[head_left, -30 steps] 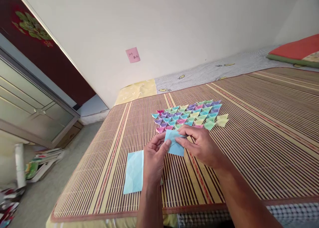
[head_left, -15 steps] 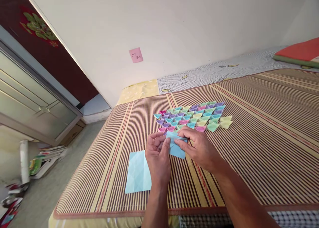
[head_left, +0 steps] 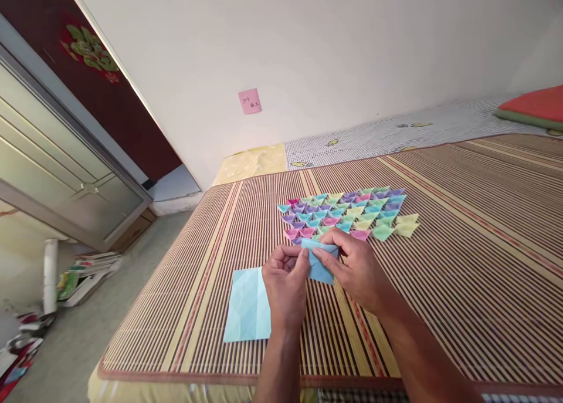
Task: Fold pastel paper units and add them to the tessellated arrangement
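Note:
Between my two hands is a piece of blue folded paper point(head_left: 322, 269), raised a little above the striped mat. My left hand point(head_left: 288, 280) pinches its left edge between thumb and fingers. On the other side, my right hand point(head_left: 354, 265) grips the right part, its thumb lying across the front and its fingers partly behind. A light blue creased sheet point(head_left: 247, 306) lies flat on the mat, its right side covered by my left hand and wrist. Just beyond my hands stand rows of small folded paper boats point(head_left: 352, 210) in pink, purple, green, yellow and blue.
The striped bamboo mat point(head_left: 193, 309) covers the bed, with a patterned cloth point(head_left: 365, 139) along the wall. A pink note point(head_left: 250, 101) is stuck on the wall. Red and green folded bedding point(head_left: 534, 107) lies far right. At left, papers point(head_left: 83, 277) rest on the floor near a glazed door point(head_left: 65, 151).
The whole view has shifted slightly, so things appear further right and a little lower. My right thumb has slid slightly over the blue paper, which both hands still hold.

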Demonstrator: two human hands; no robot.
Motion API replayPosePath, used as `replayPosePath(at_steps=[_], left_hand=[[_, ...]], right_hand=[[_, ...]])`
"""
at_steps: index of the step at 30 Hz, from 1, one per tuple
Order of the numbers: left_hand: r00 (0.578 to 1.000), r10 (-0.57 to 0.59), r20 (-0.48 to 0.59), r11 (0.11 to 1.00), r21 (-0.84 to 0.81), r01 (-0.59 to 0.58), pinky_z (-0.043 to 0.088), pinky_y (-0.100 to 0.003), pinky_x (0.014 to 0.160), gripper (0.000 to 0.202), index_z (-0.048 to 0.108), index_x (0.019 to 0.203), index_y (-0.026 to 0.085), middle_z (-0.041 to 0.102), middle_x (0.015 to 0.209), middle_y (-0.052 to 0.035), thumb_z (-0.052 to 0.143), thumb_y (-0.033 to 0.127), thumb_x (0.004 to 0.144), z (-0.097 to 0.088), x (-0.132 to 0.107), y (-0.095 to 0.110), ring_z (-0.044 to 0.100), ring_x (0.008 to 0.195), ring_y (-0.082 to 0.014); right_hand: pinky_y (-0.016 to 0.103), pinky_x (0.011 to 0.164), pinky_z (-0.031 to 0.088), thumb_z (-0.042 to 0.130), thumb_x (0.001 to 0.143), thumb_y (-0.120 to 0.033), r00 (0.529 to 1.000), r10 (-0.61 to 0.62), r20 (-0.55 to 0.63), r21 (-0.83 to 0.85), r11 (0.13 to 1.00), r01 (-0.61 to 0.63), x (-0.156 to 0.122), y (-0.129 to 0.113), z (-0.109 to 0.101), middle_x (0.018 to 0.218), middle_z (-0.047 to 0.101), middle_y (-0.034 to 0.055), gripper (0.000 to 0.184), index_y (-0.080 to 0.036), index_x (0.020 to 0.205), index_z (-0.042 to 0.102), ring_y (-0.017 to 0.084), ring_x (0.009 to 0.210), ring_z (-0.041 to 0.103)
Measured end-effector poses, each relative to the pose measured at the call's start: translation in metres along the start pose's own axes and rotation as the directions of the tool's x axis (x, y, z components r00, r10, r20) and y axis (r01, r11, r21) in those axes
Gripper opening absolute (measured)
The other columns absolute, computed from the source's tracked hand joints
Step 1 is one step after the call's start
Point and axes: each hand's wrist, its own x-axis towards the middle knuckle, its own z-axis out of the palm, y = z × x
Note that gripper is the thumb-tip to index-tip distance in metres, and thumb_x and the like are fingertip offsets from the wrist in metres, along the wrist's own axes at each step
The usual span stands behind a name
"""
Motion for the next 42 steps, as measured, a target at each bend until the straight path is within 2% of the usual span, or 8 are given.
replayPosePath(at_steps=[13, 20, 25, 27, 30, 33, 36, 42], left_hand=[[0.999, -0.010, -0.031, 1.000, -0.021, 0.009, 0.049, -0.020, 0.058, 0.027, 0.068, 0.074, 0.015, 0.069, 0.066, -0.0003, 0.084, 0.036, 0.075, -0.002, 0.001, -0.004, 0.060, 0.059, -0.0095], [1.000, -0.013, -0.021, 1.000, -0.002, 0.013, 0.049, -0.021, 0.058, 0.027, 0.068, 0.074, 0.014, 0.068, 0.067, -0.0010, 0.085, 0.036, 0.075, -0.002, 0.000, -0.004, 0.061, 0.060, -0.0106], [0.999, -0.002, -0.034, 1.000, -0.030, 0.001, 0.048, -0.020, 0.058, 0.028, 0.066, 0.076, 0.016, 0.068, 0.068, 0.0002, 0.087, 0.034, 0.073, -0.001, 0.000, -0.005, 0.061, 0.060, -0.0103], [0.999, -0.031, -0.011, 0.997, -0.073, 0.030, 0.049, -0.021, 0.059, 0.029, 0.069, 0.087, 0.017, 0.070, 0.071, 0.0005, 0.089, 0.032, 0.071, -0.001, 0.001, -0.004, 0.063, 0.062, -0.0109], [0.989, -0.136, 0.063, 0.975, -0.170, 0.145, 0.052, -0.023, 0.063, 0.036, 0.074, 0.096, 0.017, 0.074, 0.074, -0.0014, 0.091, 0.031, 0.068, -0.002, 0.004, -0.003, 0.067, 0.064, -0.0127], [0.968, -0.211, 0.136, 0.942, -0.235, 0.239, 0.052, -0.024, 0.065, 0.031, 0.078, 0.084, 0.014, 0.075, 0.072, -0.0039, 0.093, 0.032, 0.063, -0.004, 0.006, -0.002, 0.068, 0.065, -0.0133], [0.959, -0.224, 0.171, 0.930, -0.255, 0.263, 0.051, -0.024, 0.064, 0.030, 0.079, 0.076, 0.014, 0.074, 0.067, -0.0034, 0.094, 0.034, 0.060, -0.003, 0.006, 0.000, 0.065, 0.062, -0.0129], [0.981, -0.179, 0.081, 0.960, -0.206, 0.192, 0.046, -0.023, 0.060, 0.030, 0.076, 0.070, 0.014, 0.070, 0.064, -0.0010, 0.093, 0.036, 0.061, -0.003, 0.005, 0.001, 0.058, 0.057, -0.0105]], right_hand=[[0.027, 0.055, 0.038, 0.059, 0.097, -0.036, 0.997, 0.050, -0.060, 0.009, 0.999, -0.049, -0.002, -0.001, 0.010, 0.067, 0.051, -0.0028, 0.024, -0.021, 0.078, 0.054, 0.013, 0.058, 0.048], [0.031, 0.070, 0.047, 0.058, 0.098, -0.033, 0.998, -0.008, -0.070, 0.045, 0.999, 0.011, 0.000, -0.002, 0.008, 0.081, 0.062, 0.0026, 0.021, -0.022, 0.080, 0.056, 0.018, 0.074, 0.058], [0.031, 0.066, 0.045, 0.057, 0.098, -0.035, 0.998, 0.029, -0.048, 0.056, 0.998, -0.026, 0.000, -0.004, 0.007, 0.080, 0.063, 0.0027, 0.024, -0.022, 0.078, 0.054, 0.017, 0.071, 0.057], [0.030, 0.066, 0.044, 0.057, 0.097, -0.036, 0.998, 0.044, -0.047, 0.064, 0.997, -0.041, 0.000, -0.004, 0.006, 0.080, 0.062, 0.0026, 0.025, -0.022, 0.077, 0.054, 0.017, 0.071, 0.057], [0.030, 0.066, 0.044, 0.057, 0.097, -0.037, 0.998, 0.050, -0.025, 0.086, 0.995, -0.048, -0.001, -0.005, 0.003, 0.079, 0.062, 0.0024, 0.026, -0.021, 0.076, 0.054, 0.017, 0.072, 0.057], [0.030, 0.063, 0.043, 0.057, 0.098, -0.038, 0.998, 0.054, 0.036, 0.130, 0.990, -0.058, -0.002, -0.007, 0.000, 0.079, 0.062, 0.0018, 0.027, -0.021, 0.077, 0.055, 0.016, 0.069, 0.055], [0.029, 0.062, 0.042, 0.057, 0.099, -0.038, 0.996, 0.045, 0.080, 0.168, 0.984, -0.058, -0.001, -0.007, -0.001, 0.078, 0.061, 0.0012, 0.027, -0.021, 0.078, 0.056, 0.016, 0.069, 0.054], [0.029, 0.064, 0.046, 0.061, 0.097, -0.037, 0.994, 0.049, 0.094, 0.215, 0.974, -0.068, -0.001, -0.002, -0.006, 0.083, 0.063, 0.0019, 0.020, -0.021, 0.085, 0.061, 0.017, 0.073, 0.057]])
